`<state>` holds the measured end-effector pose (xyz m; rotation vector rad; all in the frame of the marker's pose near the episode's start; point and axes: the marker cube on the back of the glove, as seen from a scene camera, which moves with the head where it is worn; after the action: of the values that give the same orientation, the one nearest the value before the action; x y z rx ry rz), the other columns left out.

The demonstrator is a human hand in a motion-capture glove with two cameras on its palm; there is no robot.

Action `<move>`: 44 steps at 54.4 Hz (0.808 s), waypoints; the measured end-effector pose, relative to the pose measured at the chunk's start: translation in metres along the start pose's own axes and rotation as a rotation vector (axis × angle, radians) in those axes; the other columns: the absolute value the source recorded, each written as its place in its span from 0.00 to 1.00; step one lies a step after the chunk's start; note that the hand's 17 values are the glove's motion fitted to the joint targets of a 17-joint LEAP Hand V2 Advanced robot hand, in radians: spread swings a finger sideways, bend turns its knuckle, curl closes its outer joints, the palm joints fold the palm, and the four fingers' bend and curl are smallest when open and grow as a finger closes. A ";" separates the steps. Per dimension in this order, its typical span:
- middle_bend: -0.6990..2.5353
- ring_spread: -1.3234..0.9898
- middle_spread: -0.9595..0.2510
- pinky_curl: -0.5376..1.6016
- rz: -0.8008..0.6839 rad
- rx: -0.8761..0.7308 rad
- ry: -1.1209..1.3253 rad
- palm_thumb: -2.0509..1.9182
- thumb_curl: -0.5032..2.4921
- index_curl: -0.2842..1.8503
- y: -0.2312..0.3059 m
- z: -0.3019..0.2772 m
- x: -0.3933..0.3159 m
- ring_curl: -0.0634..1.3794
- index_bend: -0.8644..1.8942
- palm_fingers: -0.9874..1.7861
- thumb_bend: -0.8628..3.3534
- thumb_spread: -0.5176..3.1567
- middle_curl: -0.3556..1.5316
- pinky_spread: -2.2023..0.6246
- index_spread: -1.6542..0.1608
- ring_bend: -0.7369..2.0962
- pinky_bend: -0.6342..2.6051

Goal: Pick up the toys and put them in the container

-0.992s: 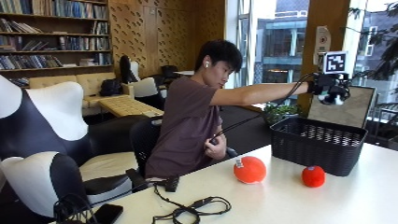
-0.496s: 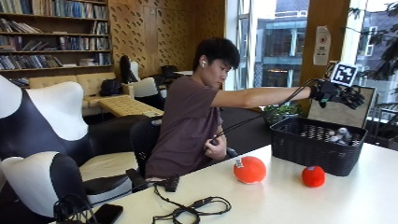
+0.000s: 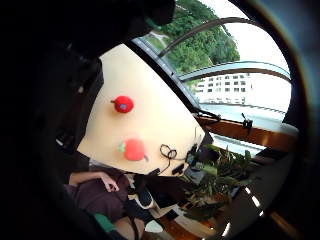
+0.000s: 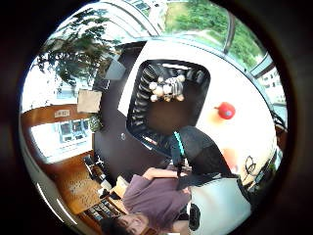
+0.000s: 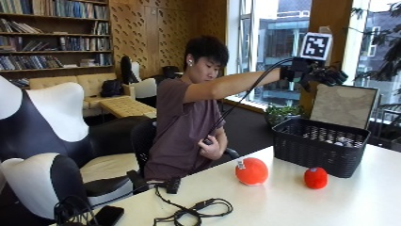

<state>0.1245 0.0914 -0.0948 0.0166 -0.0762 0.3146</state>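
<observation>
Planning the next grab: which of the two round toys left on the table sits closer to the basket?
The smaller red toy, right beside the black basket. The larger orange toy lies farther along the table, toward the person.

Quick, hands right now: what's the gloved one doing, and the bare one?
Gloved right hand: raised above the black basket, holding nothing visible; whether its fingers are open cannot be told.
Bare left hand: loosely curled at the person's lap, not on any toy.

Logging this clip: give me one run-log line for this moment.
gloved right hand: raised above black mesh plastic basket | basket: pale plush toy inside | white table: orange round plush, red round plush remaining
</observation>
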 end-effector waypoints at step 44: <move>0.24 0.60 0.79 0.44 -0.009 -0.245 0.270 0.54 0.29 0.22 0.166 0.325 0.195 0.30 0.36 0.31 0.20 0.48 0.31 0.80 0.79 0.34 0.51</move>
<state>0.2341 0.3003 0.2452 -0.2684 0.1534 0.2948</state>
